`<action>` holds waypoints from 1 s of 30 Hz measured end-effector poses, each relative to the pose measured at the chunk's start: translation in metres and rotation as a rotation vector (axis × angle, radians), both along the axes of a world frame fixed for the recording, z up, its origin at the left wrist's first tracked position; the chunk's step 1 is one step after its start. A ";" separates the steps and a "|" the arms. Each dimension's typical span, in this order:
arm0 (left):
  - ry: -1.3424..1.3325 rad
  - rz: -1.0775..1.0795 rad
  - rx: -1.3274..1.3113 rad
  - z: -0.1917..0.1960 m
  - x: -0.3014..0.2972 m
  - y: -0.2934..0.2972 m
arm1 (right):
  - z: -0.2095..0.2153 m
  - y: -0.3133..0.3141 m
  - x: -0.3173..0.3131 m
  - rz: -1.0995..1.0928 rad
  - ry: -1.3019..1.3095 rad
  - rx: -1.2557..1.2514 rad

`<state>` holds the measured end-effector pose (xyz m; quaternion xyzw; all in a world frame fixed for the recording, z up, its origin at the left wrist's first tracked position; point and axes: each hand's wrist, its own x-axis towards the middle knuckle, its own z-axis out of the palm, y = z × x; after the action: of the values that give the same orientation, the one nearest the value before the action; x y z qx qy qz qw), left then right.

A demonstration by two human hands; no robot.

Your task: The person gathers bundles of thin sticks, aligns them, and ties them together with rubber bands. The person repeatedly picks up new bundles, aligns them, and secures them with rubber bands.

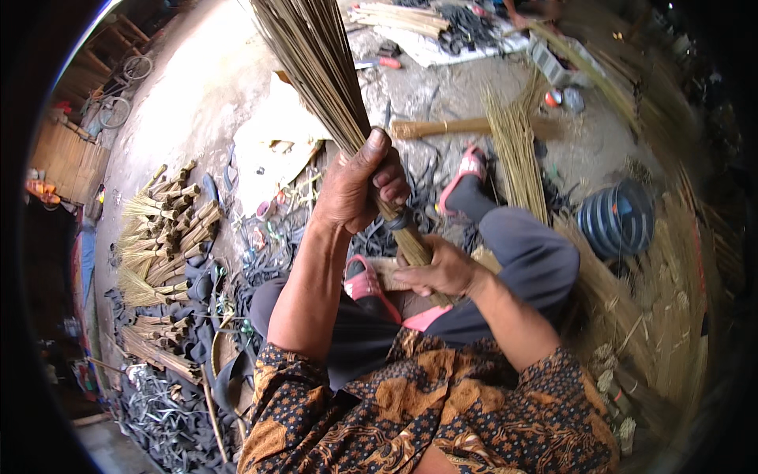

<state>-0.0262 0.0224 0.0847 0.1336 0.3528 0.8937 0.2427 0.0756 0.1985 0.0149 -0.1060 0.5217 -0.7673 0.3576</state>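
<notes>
A long stick broom (pixel 316 71), a tight bundle of thin brown sticks, slants from the top of the view down to my lap. My left hand (pixel 359 186) is wrapped round its middle, thumb pointing up along the sticks. Just below that fist a dark band (pixel 397 223) circles the bundle. My right hand (pixel 448 270) holds the thick lower end, its fingers curled beside the butt; part of its grip is hidden. Under the hands lie a wooden block (pixel 387 272) and my feet in pink sandals (pixel 363 283).
Several short tied bundles (pixel 170 237) lie at the left, above a heap of dark strips (pixel 170 415). Loose long sticks (pixel 517 150) and a tied bundle (pixel 442 127) lie ahead. A striped bucket (pixel 616 220) stands right. A red-handled knife (pixel 387 62) and a pale crate (pixel 557 63) are farther off.
</notes>
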 end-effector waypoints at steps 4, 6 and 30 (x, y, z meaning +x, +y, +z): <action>0.093 0.101 -0.015 0.002 0.014 0.013 | -0.021 0.026 0.002 0.223 -0.148 -0.340; 0.012 0.168 -0.097 0.007 0.014 0.015 | -0.036 0.039 -0.009 0.219 0.157 -0.025; -0.049 0.620 -0.925 -0.311 0.104 0.020 | -0.193 0.125 0.017 -0.446 0.002 0.590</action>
<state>0.0781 0.0424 -0.2260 -0.1179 0.7255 0.6780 0.0102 0.0925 0.3234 -0.1781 0.1170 0.7310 -0.6430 0.1962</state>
